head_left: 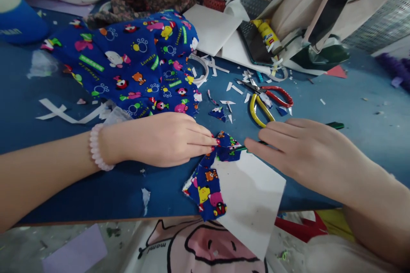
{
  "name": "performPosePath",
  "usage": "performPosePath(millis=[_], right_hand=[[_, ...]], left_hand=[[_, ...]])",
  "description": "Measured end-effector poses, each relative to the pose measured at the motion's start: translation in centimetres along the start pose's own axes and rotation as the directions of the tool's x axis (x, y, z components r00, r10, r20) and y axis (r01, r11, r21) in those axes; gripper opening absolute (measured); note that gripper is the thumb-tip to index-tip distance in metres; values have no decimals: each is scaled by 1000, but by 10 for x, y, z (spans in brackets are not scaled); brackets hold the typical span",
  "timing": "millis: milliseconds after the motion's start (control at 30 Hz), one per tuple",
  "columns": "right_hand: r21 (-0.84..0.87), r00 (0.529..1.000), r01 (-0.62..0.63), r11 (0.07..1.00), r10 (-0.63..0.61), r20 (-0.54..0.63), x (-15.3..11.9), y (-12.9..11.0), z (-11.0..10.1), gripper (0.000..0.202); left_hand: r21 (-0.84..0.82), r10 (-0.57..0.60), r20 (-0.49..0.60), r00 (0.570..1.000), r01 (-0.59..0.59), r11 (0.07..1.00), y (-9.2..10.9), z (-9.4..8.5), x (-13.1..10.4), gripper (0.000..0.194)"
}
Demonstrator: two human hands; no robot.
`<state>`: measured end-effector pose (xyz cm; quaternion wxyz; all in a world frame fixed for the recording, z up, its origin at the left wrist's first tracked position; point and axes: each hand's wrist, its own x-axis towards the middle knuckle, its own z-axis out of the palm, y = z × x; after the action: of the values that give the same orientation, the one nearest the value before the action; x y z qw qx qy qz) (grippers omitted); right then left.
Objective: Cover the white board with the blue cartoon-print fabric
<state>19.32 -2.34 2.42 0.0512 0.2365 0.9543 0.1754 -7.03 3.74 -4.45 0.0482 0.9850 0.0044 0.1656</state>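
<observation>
A white card [253,196] lies at the table's front edge, its lower part jutting past it. Blue cartoon-print fabric strips [205,187] run along its upper left edges. My left hand [166,138] comes in from the left, fingers together, with its red-nailed fingertips closed on the fabric at the card's top corner; the thumb is hidden. My right hand [297,153] is closed round a slim dark-green pointed tool [335,125]. The tool's tip touches the fabric just right of my left fingertips. Its exact kind I cannot make out.
A large blue printed cloth [128,59] is heaped behind my left hand. Red-handled pliers [277,95] and a yellow handle [256,113] lie beyond the right hand among paper scraps. Further back are a phone [254,42], a yellow glue bottle [267,36] and a white tape roll [200,70].
</observation>
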Motion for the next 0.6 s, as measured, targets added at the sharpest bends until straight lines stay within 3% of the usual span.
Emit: performPosePath(millis=[67,233,400,600], right_hand=[[14,1000,-2,1000,2,-7,-2,2,2,30],[155,985,-127,980,144,-98,-2,-3,5,26],[249,994,-23,968,49,-99,13,-17,9,23],[271,999,11,963,-23,39,25,-21,17,9]], left_hand=[[-3,-10,-5,1000,10,1000,1,-1,0,34],[-26,-15,-16,1000,15,1000,1,-1,1,30],[-30,-9,-2,1000,9,1000,-1,-2,1,32],[-40,-6,-16,1000,6,999,-1,-4,2,35]])
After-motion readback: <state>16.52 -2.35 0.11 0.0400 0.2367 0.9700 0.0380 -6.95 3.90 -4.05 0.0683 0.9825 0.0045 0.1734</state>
